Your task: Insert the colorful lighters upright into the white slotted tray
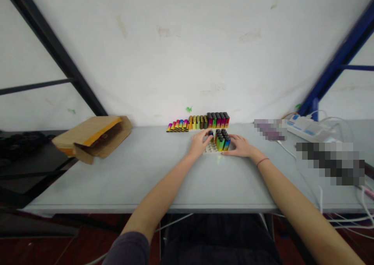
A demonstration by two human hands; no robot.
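Observation:
A white holed tray [209, 148] lies on the table in front of me. Upright small cylinders with black tops [221, 142], coloured in green, yellow and blue gradients, fill its right part, while holes show on its left. Between thumb and fingers of my left hand [200, 142] is a single dark-topped cylinder [210, 135], over the tray's back left; its lower end is hard to make out. My right hand [240, 146] clasps the tray's right side, thumb at the front corner and fingers farther back beside the cylinders.
Against the wall stand black-topped pink and green cylinders [218, 121] and yellow ones [198, 122]; a stack of multicoloured ones [177, 126] lies left of them. An open brown paper bag [93, 134] is at left. A power strip [306, 129] and white cables [288, 150] lie at right.

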